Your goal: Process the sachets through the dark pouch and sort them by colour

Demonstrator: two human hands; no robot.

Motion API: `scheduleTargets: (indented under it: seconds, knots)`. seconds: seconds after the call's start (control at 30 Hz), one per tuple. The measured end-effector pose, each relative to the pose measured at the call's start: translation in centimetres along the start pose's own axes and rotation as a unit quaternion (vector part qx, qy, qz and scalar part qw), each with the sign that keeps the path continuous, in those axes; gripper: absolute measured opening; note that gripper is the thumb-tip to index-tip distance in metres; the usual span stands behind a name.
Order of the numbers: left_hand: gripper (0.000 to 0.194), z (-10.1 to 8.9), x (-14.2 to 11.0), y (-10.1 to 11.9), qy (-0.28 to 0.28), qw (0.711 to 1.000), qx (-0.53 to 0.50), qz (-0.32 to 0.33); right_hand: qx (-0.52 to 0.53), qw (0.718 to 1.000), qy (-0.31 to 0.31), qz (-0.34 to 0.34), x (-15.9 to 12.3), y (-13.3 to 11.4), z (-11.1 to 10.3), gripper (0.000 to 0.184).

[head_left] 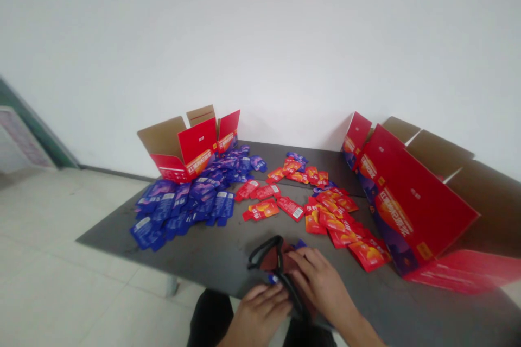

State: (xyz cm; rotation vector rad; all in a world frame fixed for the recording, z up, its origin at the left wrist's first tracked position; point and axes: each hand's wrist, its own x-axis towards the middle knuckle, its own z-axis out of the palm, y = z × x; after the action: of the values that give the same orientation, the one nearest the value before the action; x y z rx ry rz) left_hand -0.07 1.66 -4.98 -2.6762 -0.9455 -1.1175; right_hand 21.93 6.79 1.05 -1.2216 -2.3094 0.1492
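A small dark red pouch with a black strap lies at the near edge of the dark table. My left hand grips its near end, fingers curled on it. Over the pouch's right side my right hand presses down with bent fingers. A bit of a blue packet shows at the pouch's top. Further back lie a heap of blue packets on the left and scattered red packets in the middle and right.
An open red cardboard box stands at the back left. A bigger open red box lies on its side at the right. A white wall rises behind the table. Pale floor tiles spread to the left.
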Motion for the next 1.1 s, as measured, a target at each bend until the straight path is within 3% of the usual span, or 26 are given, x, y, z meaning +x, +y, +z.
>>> scheduleTargets:
  seconds: [0.13, 0.23, 0.33, 0.43, 0.57, 0.63, 0.73, 0.8, 1.0, 1.1]
  knots:
    - [0.028, 0.0, 0.3, -0.1, 0.018, 1.000, 0.006, 0.004, -0.064, 0.995, 0.071, 0.041, 1.2, 3.2, -1.3, 0.028]
    - [0.032, 0.2, 0.1, 0.1, 0.011, 1.000, -0.011, -0.012, -0.045, 0.996, 0.073, 0.023, 0.4, 0.9, -1.3, 0.034]
    - [0.043, 0.4, -0.1, 0.4, -0.017, 0.998, -0.026, -0.046, 0.011, 0.999, -0.007, -0.031, -0.9, -1.8, -0.1, 0.042]
    - [0.037, 0.3, -0.1, 0.5, -0.021, 0.998, -0.018, -0.052, 0.031, 0.999, -0.019, -0.023, -0.5, -0.4, 0.4, 0.039]
    - [0.024, 0.3, 0.0, 0.4, -0.011, 0.999, -0.018, -0.040, -0.019, 0.998, 0.062, 0.024, 1.3, 3.3, -0.9, 0.028]
    - [0.024, 0.5, 0.0, 0.5, -0.008, 0.998, -0.024, -0.051, -0.018, 0.997, 0.068, 0.023, 1.1, 2.5, -1.3, 0.030]
    - [0.030, 0.6, -0.1, 0.8, -0.024, 0.995, -0.042, -0.084, 0.030, 0.999, 0.008, -0.016, -0.2, -0.7, -0.5, 0.039]
    - [0.034, 0.4, -0.1, 1.0, -0.039, 0.993, -0.047, -0.099, 0.051, 0.998, -0.023, -0.036, -0.6, -1.6, 0.2, 0.040]
    - [0.022, 0.0, 0.1, 0.9, -0.051, 0.995, -0.027, -0.079, -0.029, 0.998, 0.053, 0.024, 1.8, 2.5, -1.1, 0.028]
    - [0.021, 0.0, 0.2, 1.0, -0.046, 0.994, -0.037, -0.088, -0.009, 0.999, 0.039, 0.009, 1.1, 0.5, -1.5, 0.035]
